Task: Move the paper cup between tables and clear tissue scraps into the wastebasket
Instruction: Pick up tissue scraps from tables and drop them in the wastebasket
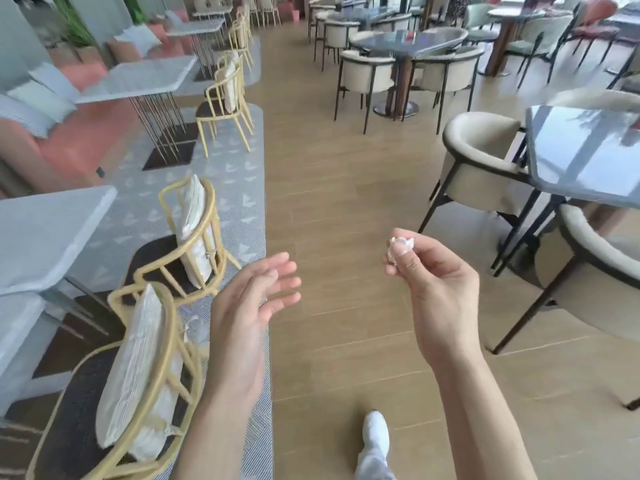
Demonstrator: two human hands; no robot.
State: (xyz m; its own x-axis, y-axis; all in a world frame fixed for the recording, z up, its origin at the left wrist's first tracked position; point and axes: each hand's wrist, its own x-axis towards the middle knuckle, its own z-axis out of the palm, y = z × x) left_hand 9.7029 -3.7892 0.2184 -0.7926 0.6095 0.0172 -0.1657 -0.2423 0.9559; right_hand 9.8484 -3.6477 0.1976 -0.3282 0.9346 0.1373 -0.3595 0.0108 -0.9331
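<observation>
Right hand (438, 289) pinches crumpled white tissue scrap (398, 249).

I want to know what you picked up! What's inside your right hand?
A small crumpled white tissue scrap is pinched at the fingertips of the right hand. Only its top pokes out; the rest is hidden behind the fingers. The left hand holds nothing.

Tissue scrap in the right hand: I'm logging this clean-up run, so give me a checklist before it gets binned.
1. Tissue scrap pinched in right hand: ok.
2. Left hand free, fingers straight: ok.
3. Wastebasket in view: not ok, none visible.
4. Aisle floor ahead free of chairs: ok.
5. Paper cup located: cannot tell, not in view.
6. More scraps on the near grey table: cannot tell, only partly shown.
</observation>
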